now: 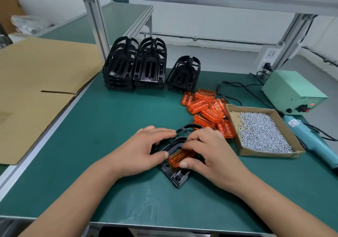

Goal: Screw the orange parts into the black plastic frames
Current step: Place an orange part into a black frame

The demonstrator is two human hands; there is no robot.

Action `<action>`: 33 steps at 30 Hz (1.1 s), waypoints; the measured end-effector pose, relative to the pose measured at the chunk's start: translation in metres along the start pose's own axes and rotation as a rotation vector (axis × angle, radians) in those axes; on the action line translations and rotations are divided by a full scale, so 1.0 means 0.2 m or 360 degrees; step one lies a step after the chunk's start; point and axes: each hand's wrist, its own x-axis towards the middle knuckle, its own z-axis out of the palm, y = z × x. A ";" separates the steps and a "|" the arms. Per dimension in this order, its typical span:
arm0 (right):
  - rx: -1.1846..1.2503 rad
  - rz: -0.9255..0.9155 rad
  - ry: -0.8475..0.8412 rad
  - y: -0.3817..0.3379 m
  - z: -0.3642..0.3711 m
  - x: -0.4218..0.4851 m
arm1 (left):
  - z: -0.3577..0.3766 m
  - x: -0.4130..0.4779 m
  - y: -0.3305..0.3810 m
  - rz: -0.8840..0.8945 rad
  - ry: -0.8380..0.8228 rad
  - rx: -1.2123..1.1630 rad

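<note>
**Head view: one orange part going into a frame, no screw in yet**

Head view. Low in the centre of the green table (109, 118), a black frame (175, 174) lying flat. Gripped at its curved edge by the left hand (144, 151), fingers and thumb curled round the plastic. Pinched between thumb and fingers of the right hand (204, 151), one orange part (178, 157), pressed into the middle of the frame; cannot tell whether fully seated.

Looks like an early stage: no screw visible in this frame, no tool in either hand. Left to do, by this judgement: seating, screwing, then many more of the same.

Behind, three stacks of black frames (135, 66), well apart from the hands. To the right, a pile of orange parts (206, 109) touching a cardboard box of screws (263, 132). Beyond the box, a blue electric screwdriver (311, 141) lying near a green power unit (292, 92). At far left, a cardboard sheet (36, 90).

Nothing between the right hand and the screws except the near edge of the orange pile, just beside the knuckles.
</note>
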 end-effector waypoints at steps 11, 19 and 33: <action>0.0212 -0.0157 0.0005 0.03 -0.01 0.00 | -0.02 -0.02 0.00 0.0067 0.0001 -0.0025; 0.0368 -0.0154 0.0248 0.06 -0.06 -0.05 | 0.02 -0.06 0.06 0.0097 0.0000 0.0092; 0.0707 0.0150 0.0090 0.13 -0.07 -0.01 | 0.01 -0.04 0.05 0.0306 -0.0104 0.0079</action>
